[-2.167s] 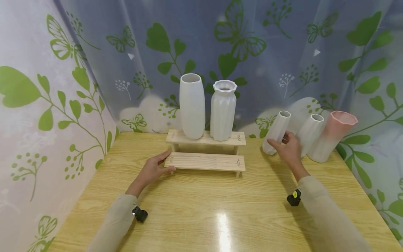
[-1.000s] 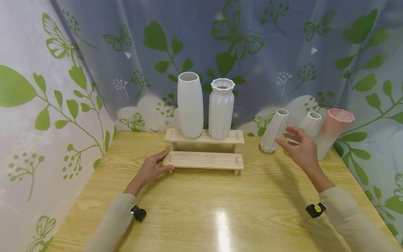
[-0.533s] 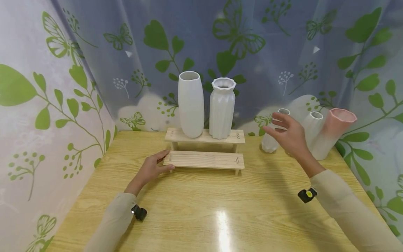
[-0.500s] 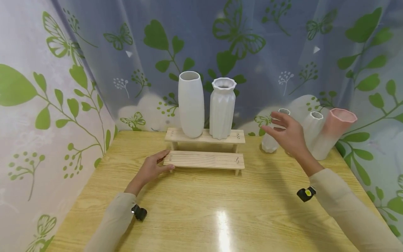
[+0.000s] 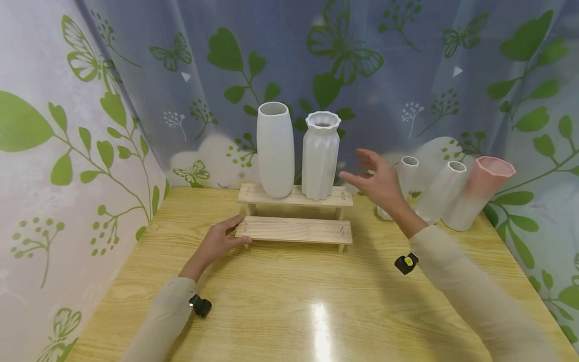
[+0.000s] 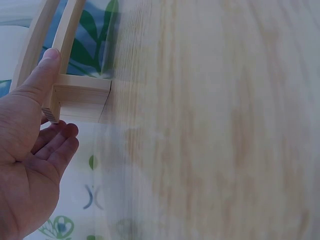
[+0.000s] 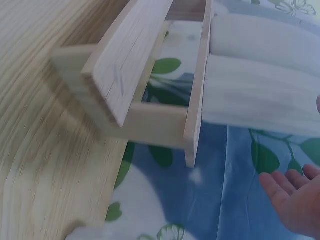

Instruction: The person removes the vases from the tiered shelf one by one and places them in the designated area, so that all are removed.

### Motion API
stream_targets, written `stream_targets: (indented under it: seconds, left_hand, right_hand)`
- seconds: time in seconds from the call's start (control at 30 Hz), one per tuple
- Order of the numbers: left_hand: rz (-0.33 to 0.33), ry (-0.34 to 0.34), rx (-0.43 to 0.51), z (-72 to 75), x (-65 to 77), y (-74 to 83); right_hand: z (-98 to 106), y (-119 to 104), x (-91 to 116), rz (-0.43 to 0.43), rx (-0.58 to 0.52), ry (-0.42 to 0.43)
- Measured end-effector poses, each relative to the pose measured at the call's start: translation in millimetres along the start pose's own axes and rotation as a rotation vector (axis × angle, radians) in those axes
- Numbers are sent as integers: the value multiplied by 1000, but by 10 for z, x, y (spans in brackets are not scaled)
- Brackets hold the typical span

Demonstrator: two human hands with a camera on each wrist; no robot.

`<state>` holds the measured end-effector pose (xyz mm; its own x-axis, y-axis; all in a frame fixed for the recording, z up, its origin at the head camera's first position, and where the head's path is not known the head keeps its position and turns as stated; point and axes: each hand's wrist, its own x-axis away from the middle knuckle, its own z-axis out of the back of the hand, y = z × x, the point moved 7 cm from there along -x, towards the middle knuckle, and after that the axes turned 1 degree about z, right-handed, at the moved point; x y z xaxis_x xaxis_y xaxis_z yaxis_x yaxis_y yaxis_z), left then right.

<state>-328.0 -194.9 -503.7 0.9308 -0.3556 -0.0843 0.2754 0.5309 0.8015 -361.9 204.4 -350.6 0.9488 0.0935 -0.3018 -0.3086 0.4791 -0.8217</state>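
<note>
A two-step wooden stand (image 5: 294, 229) sits on the table. My left hand (image 5: 217, 246) pinches the left end of its lower step; in the left wrist view the thumb lies along the wood and the fingers are on the other side. On the upper step stand a tall smooth white vase (image 5: 276, 151) and, to its right, a white pleated vase (image 5: 320, 163) with a scalloped rim. Just right of that pleated vase, my right hand (image 5: 380, 183) hovers apart from it with fingers spread, holding nothing. The right wrist view shows those fingertips (image 7: 295, 176) beyond the stand.
Behind my right hand stands a slim white vase (image 5: 409, 173), partly hidden. Further right are another slim white vase (image 5: 445, 193) and a pink-and-white vase (image 5: 475, 196). A patterned curtain (image 5: 203, 100) hangs behind the wooden table (image 5: 271, 301).
My right hand let go of the slim white vase, drew back, then moved left toward the pleated vase. The left hand stays at the stand's lower step.
</note>
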Motion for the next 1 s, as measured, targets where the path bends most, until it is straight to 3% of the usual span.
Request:
stream_targets:
  seconds: [0.5, 1.0]
  left_hand:
    - [14, -3, 3, 3, 3, -5]
    - [3, -8, -19, 14, 8, 37]
  right_hand:
    - [-507, -87, -213, -17, -119, -19]
    - [-673, -46, -287, -37, -87, 13]
